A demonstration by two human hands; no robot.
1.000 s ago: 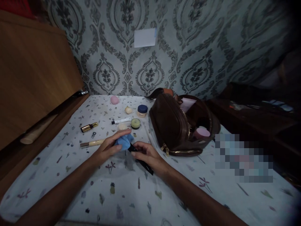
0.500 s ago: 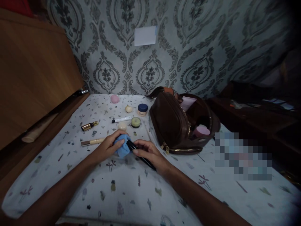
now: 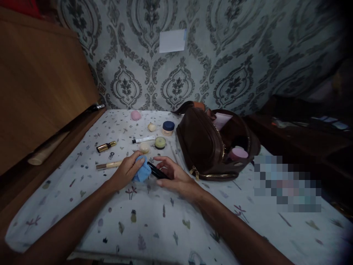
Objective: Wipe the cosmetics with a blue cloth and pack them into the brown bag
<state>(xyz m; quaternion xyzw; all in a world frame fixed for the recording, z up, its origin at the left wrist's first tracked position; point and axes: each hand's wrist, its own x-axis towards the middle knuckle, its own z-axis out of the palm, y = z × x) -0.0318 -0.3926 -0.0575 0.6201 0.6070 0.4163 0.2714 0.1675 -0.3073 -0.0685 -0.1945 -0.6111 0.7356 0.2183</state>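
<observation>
My left hand [image 3: 127, 171] is closed round a small blue cloth [image 3: 142, 173], pressing it against one end of a black cosmetic stick [image 3: 156, 171]. My right hand [image 3: 173, 175] grips that black stick from the other side, fingers curled over it. Both hands hover just above a printed white sheet [image 3: 154, 224] covering the surface. A cream-and-gold tube [image 3: 108, 165] lies just left of my left hand.
A brown bag [image 3: 212, 147] stands open to the right, with a pink jar [image 3: 237, 153] inside. Behind my hands lie a gold lipstick [image 3: 106, 146], a white tube [image 3: 143, 139], a green-lidded jar [image 3: 160, 142], a blue-lidded jar [image 3: 168, 128] and a pink sponge [image 3: 135, 115]. A wooden panel [image 3: 41, 88] rises at left.
The black stick has turned flatter and slid further into my right hand, so less of it shows. My left hand keeps the blue cloth against its end.
</observation>
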